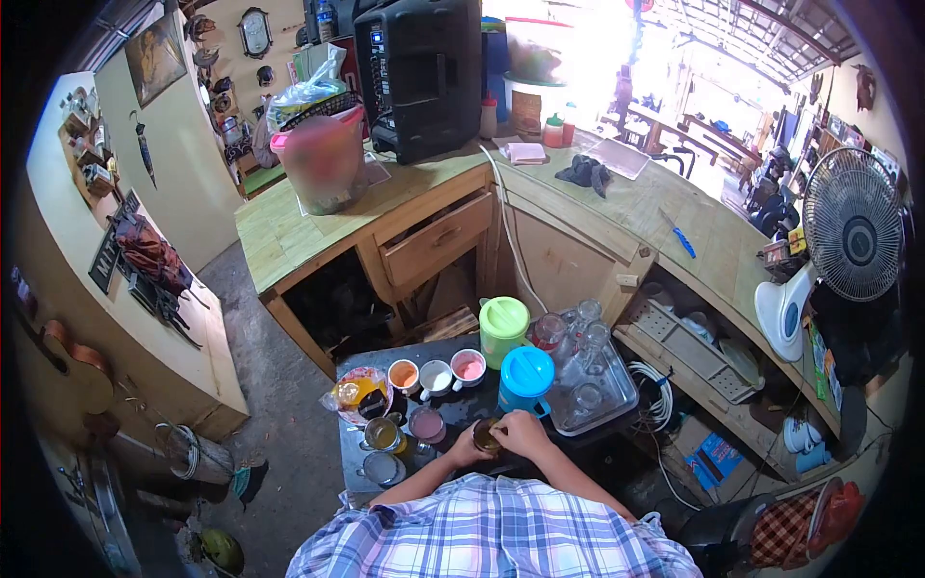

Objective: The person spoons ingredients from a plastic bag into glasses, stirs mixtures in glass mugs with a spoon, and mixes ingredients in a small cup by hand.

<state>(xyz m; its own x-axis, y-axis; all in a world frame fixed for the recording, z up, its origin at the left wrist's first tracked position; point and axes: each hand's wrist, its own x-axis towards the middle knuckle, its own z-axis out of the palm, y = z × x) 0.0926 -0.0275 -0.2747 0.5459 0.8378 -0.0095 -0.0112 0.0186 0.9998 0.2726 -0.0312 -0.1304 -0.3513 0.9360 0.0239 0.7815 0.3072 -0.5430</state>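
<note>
Close in front of my body, my left hand [466, 450] is wrapped round a glass of dark brown contents [487, 436]. My right hand [521, 435] is over the same glass, its fingers pinched at the rim; what they hold is too small to make out. Left of the hands stand a glass of pinkish liquid [427, 424], a glass mug of yellowish liquid [384, 435] and a glass mug with pale grey contents [383, 469]. A blue lidded pitcher [526, 385] stands just beyond my right hand, with a green lidded pitcher [504, 337] behind it.
Cups with orange [404, 376], white [436, 378] and pink [468, 368] contents line the dark table [352, 448]. A plate with packets [364, 393] lies left; a metal tray of glasses [617, 400] sits right. A wooden counter [617, 207] with a fan [853, 226] stands beyond.
</note>
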